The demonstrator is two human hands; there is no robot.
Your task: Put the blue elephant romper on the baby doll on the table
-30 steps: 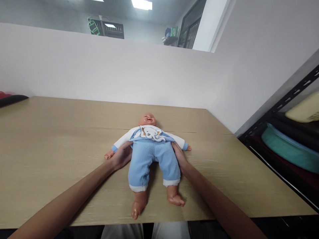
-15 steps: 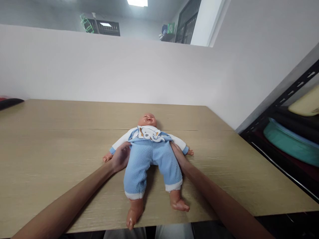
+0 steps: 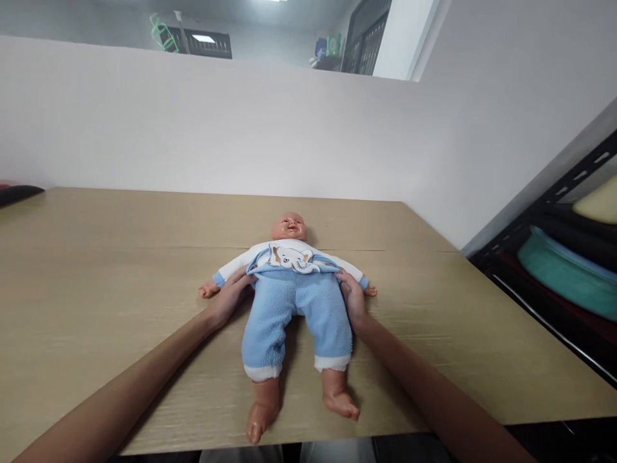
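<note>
A baby doll (image 3: 291,283) lies on its back on the wooden table (image 3: 96,289), head away from me and bare feet near the front edge. It wears light blue fleece trousers (image 3: 294,318) and a white top with an elephant print. My left hand (image 3: 230,297) grips the trousers' waistband at the doll's left-hand side, fingers curled on the cloth. On the other side my right hand (image 3: 353,299) pinches the waistband in the same way. Both forearms reach in from the bottom corners.
A white partition wall (image 3: 216,122) runs behind the table. At the right stands a black metal shelf rack (image 3: 544,212) with a teal cushion-like item (image 3: 563,273) and a pale yellow one above it. A dark object (image 3: 17,193) lies at the far left table edge.
Both hands have slid a little up the doll's hips to the waistband, and the trousers sit slightly higher on the doll. The view has shifted slightly.
</note>
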